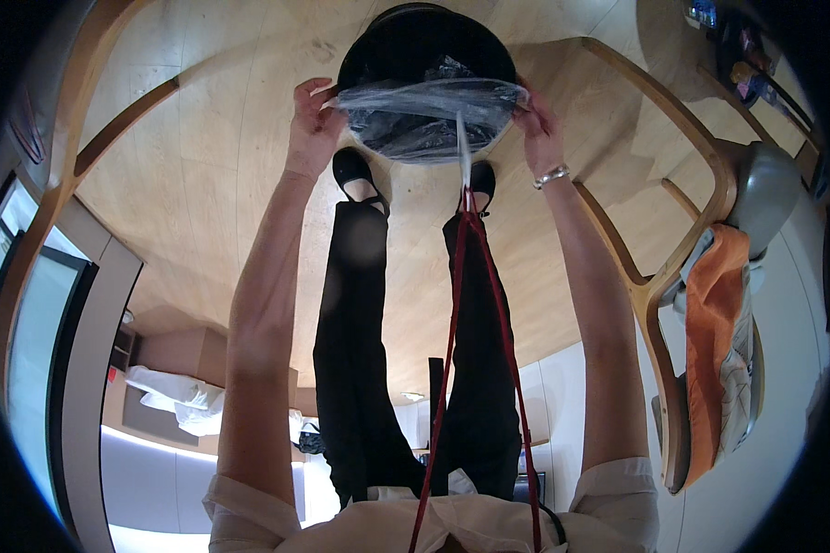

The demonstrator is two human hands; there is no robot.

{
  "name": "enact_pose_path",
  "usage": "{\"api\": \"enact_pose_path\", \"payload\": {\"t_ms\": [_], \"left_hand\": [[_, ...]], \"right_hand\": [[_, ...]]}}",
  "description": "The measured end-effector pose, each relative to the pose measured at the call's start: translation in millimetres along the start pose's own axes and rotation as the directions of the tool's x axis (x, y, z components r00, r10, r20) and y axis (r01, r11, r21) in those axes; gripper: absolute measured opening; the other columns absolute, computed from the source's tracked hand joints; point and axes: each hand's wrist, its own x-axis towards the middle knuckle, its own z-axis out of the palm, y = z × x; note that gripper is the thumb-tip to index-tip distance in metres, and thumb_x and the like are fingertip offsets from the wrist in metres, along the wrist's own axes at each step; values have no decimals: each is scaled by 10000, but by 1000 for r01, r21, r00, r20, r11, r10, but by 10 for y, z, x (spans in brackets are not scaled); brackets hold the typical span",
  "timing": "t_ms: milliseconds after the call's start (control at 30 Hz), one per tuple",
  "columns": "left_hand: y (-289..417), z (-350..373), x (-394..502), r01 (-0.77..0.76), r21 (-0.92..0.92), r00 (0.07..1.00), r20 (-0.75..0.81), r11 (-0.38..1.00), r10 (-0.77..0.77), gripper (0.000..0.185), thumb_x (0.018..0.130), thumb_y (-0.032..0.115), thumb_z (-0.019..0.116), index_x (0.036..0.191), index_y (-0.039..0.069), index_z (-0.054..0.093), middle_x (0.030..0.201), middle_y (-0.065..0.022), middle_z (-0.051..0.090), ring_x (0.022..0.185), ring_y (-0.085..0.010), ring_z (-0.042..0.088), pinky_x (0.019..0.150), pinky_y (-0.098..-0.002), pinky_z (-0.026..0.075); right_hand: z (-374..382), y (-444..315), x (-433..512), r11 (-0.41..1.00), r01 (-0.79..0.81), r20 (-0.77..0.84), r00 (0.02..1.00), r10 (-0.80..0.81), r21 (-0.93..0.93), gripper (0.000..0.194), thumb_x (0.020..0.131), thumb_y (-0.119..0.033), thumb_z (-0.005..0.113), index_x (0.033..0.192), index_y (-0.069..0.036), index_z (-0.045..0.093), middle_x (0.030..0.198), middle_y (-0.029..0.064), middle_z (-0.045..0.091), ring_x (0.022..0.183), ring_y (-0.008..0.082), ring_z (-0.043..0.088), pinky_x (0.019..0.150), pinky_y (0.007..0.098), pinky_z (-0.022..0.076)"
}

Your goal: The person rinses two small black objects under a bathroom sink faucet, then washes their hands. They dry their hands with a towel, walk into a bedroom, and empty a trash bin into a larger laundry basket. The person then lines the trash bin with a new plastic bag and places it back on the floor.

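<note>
A round black bin (pixel 422 41) stands on the floor just beyond my feet. Across its near side stretches a clear plastic bag (pixel 401 100), and crumpled film shows dark against the bin. My left hand (pixel 315 121) pinches one end of the bag's edge at the bin's left side. On the opposite side, the fingers of my right hand (pixel 541 128) grip the other end. How far the film reaches down into the bin cannot be told. A red lanyard (pixel 456 276) hangs from my neck, and the thin pale card (pixel 463 148) on it overlaps the bag in view.
Wooden-framed chairs flank me: a curved frame (pixel 128 128) on the left, another chair (pixel 716 176) on the right with an orange cloth (pixel 716 359) over it. My black shoes (pixel 353 173) are close to the bin on the wood-plank floor (pixel 207 138). White bundles (pixel 187 401) lie behind me.
</note>
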Motion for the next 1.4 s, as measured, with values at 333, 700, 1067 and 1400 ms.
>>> {"api": "enact_pose_path", "payload": {"t_ms": [333,700,1067,1400], "left_hand": [[160,383,184,3,825,961,-159,566,226,282,933,271,443,1186,148,469,880,-160,639,707,-331,640,578,-422,520],[519,7,844,-171,771,977,211,613,7,297,927,152,510,1211,67,525,1083,-85,619,945,-184,627,794,-281,523],[177,234,871,-187,542,949,314,819,9,163,913,122,538,1058,74,595,809,-40,620,699,-97,570,671,-237,468],[-133,-53,-460,165,0,951,-266,986,-159,425,809,169,700,1160,40,498,918,-27,559,740,-80,527,659,-218,461]], "right_hand": [[205,-427,322,466,1,-76,986,-147,-885,422,908,-315,481,1323,-294,407,915,179,640,709,354,639,565,461,520],[48,-501,628,436,94,-3,976,-216,-895,184,924,-359,441,970,-218,549,712,161,623,687,371,616,562,464,492],[267,-153,1228,896,-345,82,921,380,-280,385,865,-391,603,1055,-62,662,909,18,662,789,105,554,760,236,434],[-138,485,289,923,-376,-118,916,384,86,161,890,-167,575,946,-39,654,810,-3,626,729,88,552,645,221,447]]}}
